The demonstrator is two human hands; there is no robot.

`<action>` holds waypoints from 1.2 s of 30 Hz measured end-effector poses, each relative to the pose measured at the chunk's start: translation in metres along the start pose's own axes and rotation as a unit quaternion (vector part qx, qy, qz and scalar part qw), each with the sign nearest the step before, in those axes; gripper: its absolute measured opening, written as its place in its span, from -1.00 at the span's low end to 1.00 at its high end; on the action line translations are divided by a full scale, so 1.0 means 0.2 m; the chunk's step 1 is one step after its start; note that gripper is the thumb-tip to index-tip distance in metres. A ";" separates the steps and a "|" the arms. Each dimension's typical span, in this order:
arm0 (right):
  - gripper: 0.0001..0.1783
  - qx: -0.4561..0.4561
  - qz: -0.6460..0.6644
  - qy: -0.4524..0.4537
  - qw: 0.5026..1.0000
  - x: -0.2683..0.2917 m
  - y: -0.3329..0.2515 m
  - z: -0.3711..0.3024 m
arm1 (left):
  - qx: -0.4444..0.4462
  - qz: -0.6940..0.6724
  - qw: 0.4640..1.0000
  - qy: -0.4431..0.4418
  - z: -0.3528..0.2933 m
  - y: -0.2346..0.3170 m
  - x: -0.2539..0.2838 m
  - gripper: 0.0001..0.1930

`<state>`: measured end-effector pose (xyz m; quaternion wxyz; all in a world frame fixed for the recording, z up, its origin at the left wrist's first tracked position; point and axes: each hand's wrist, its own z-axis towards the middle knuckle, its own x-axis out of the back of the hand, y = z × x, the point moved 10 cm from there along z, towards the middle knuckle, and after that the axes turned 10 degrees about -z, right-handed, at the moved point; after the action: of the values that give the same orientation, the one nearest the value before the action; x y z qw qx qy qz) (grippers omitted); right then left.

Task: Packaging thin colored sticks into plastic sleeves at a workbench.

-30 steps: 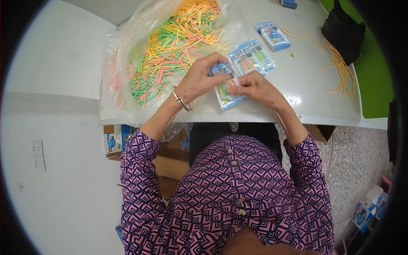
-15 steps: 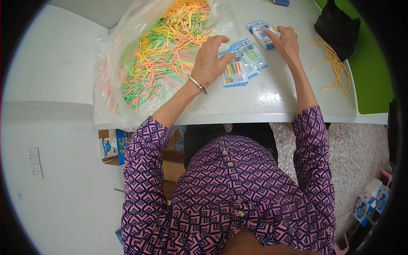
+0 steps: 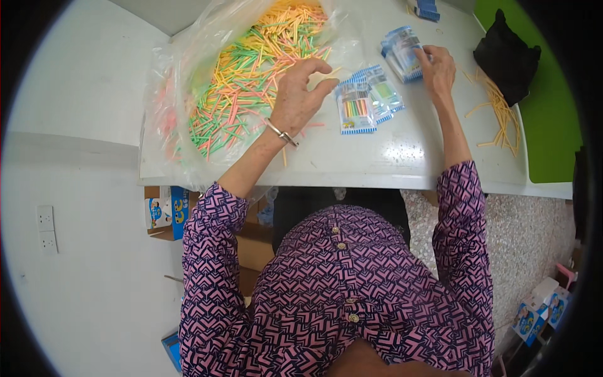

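My left hand point(image 3: 300, 94) is held over the table beside the heap of sticks, thumb and forefinger apart, with nothing between them. Just to its right lie several flat clear packets point(image 3: 356, 108), blue-and-white striped at the ends, with thin coloured sticks inside; they overlap in a fan. My right hand point(image 3: 438, 74) is at the right edge of a pile of similar packets point(image 3: 400, 55), its thumb and fingertips on one packet. Part of the grip is hidden by the fingers.
A large clear plastic bag point(image 3: 179, 81) lies open at the left, full of short pastel sticks point(image 3: 251, 69). Longer yellow sticks point(image 3: 502, 119) lie at the right beside a black bag point(image 3: 507, 56) and a green surface point(image 3: 553, 132). Another blue packet point(image 3: 427, 9) sits at the far edge.
My left hand has drawn back slightly left from the fanned packets. My right hand has shifted to the pile's right edge, and the piled packets now sit more spread out.
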<state>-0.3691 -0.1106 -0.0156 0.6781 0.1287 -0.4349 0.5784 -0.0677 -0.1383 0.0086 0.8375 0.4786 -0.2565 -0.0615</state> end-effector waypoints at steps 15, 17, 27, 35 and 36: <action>-0.82 0.014 0.490 -0.308 0.815 0.12 -0.76 -0.32 | 0.031 -0.159 0.986 -0.033 0.08 0.08 0.02 -0.77; -0.80 0.024 0.478 -0.350 0.805 0.07 -0.79 -0.39 | 0.024 -0.138 0.990 -0.018 0.03 0.10 0.06 -0.81; -0.80 0.016 0.419 -0.429 0.800 -0.03 -0.89 -0.64 | 0.032 -0.070 0.995 0.070 -0.25 0.01 0.20 -0.86; -0.73 0.090 0.384 -0.407 0.824 0.05 -1.07 -0.60 | 0.078 -0.112 0.990 0.031 -0.25 -0.06 0.37 -0.82; -0.75 0.096 0.355 -0.409 0.835 0.05 -1.03 -0.59 | 0.062 -0.057 0.996 0.029 -0.24 -0.01 0.44 -0.76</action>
<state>-0.1328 -0.0856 -0.0096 0.1708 0.2547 -0.6307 0.7128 0.0315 -0.1329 0.0195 0.8083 0.5451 -0.2077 -0.0793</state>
